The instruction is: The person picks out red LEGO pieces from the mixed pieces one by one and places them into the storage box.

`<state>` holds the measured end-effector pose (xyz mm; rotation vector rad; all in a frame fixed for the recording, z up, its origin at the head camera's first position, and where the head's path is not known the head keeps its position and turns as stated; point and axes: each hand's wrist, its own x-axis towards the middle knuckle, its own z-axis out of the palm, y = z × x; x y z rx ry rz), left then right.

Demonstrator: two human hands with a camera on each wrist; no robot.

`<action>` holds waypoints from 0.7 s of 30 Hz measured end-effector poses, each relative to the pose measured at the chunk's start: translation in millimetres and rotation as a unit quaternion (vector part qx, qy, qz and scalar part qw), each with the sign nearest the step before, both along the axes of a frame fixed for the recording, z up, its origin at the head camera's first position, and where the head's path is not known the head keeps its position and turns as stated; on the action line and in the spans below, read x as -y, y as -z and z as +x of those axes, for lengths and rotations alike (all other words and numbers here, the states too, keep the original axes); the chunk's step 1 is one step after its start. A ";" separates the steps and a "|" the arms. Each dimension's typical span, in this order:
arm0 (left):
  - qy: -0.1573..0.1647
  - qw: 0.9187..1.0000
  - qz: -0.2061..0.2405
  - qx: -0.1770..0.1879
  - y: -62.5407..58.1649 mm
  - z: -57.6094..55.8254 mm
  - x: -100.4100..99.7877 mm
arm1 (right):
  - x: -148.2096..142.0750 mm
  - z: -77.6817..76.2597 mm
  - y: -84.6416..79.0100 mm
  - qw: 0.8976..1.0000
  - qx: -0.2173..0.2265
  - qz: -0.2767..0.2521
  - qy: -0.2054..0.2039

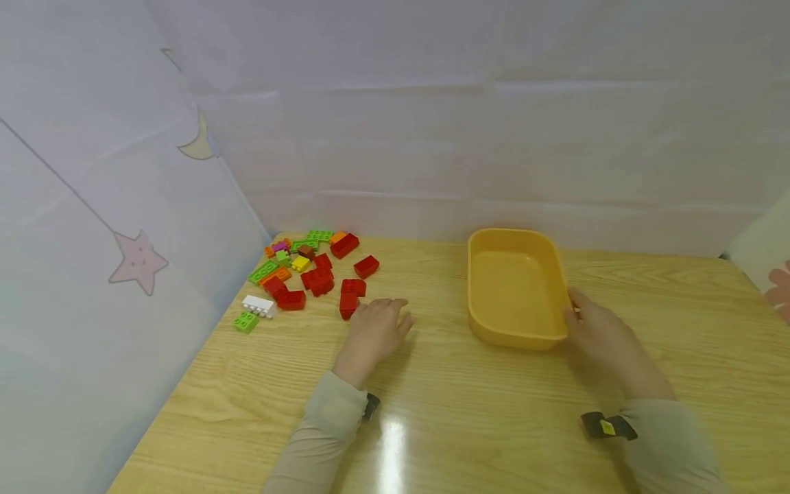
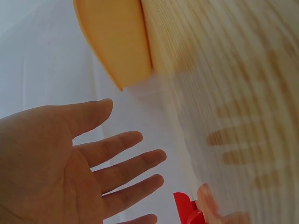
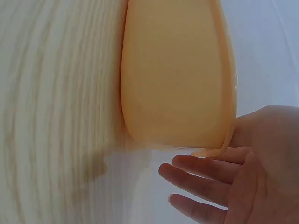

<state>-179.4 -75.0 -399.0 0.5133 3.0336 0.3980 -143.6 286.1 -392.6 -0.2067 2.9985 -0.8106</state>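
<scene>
An orange-yellow plastic tub (image 1: 517, 288) stands on the wooden table, right of the middle in the head view. My right hand (image 1: 601, 339) holds the rim at its right side, and the right wrist view shows the thumb and fingers (image 3: 201, 182) at the tub's edge (image 3: 233, 93). To the left, my left hand (image 1: 374, 336) has its fingers spread and holds nothing. Just beyond it lie red toy building bricks (image 1: 348, 305). One red brick (image 2: 189, 210) appears at the bottom of the left wrist view, beyond the fingertips.
Several more bricks lie loose at the table's back left: a white brick (image 1: 258, 306), a green brick (image 1: 245, 322), a yellow brick (image 1: 300, 263) and others in red and orange. Behind the table (image 1: 469, 425) hangs a pale cloth (image 1: 395, 151), and another covers the left side.
</scene>
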 end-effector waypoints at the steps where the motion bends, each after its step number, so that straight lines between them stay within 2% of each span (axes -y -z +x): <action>1: 0.000 1.000 0.000 0.000 0.1 0.1 0.0 | 2.5 -0.3 0.4 1.000 -0.002 -0.008 -0.002; 5: 0.001 1.000 0.002 0.000 -0.2 0.4 0.2 | 11.6 -1.1 1.6 0.999 -0.006 -0.039 -0.002; 13: 0.014 1.000 0.012 -0.002 -3.0 -1.8 1.9 | 22.0 -2.1 4.1 0.993 -0.008 -0.117 0.025; 18: 0.039 0.999 0.015 -0.025 -6.1 -6.7 7.8 | 21.6 -3.5 9.9 0.984 0.002 -0.175 0.047; 21: 0.041 0.998 0.015 -0.044 -6.9 -10.3 15.0 | 20.7 -5.6 15.0 0.973 0.003 -0.221 0.067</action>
